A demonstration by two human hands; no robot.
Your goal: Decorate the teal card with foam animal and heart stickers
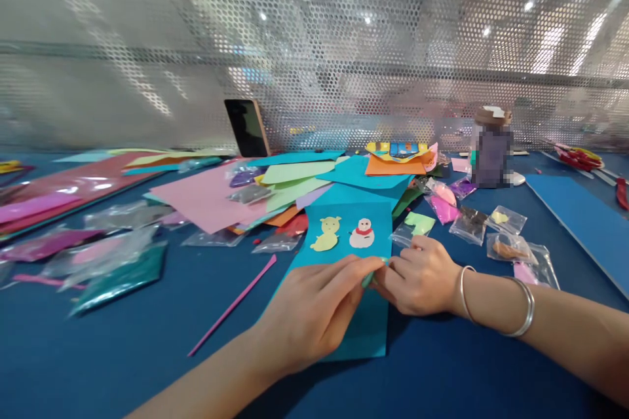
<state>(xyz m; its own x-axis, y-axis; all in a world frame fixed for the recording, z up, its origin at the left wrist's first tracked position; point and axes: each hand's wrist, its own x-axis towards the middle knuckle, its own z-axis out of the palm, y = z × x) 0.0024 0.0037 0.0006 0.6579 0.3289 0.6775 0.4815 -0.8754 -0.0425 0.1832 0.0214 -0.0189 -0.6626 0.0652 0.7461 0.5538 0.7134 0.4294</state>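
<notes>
A blue paper sheet (363,334) lies on the table in front of me. On its upper part are a pale yellow animal cutout (327,234) and a pinkish-white snowman (362,236) with a red scarf. My left hand (319,301) is over the sheet, thumb and fingertips pinched together. Against those fingertips, at the sheet's right edge, my right hand (417,278) is closed with its fingers curled. Whatever sits between the fingertips is too small or hidden to make out. A pink plastic stick (233,304) lies left of the sheet.
Coloured paper sheets (211,200) are piled behind the sheet. Small clay bags (469,224) lie at right, more bags (118,278) at left. A phone (247,127) leans on the perforated metal panel (314,46). A jar (491,150), a blue board (580,222) and scissors (582,158) stand or lie right.
</notes>
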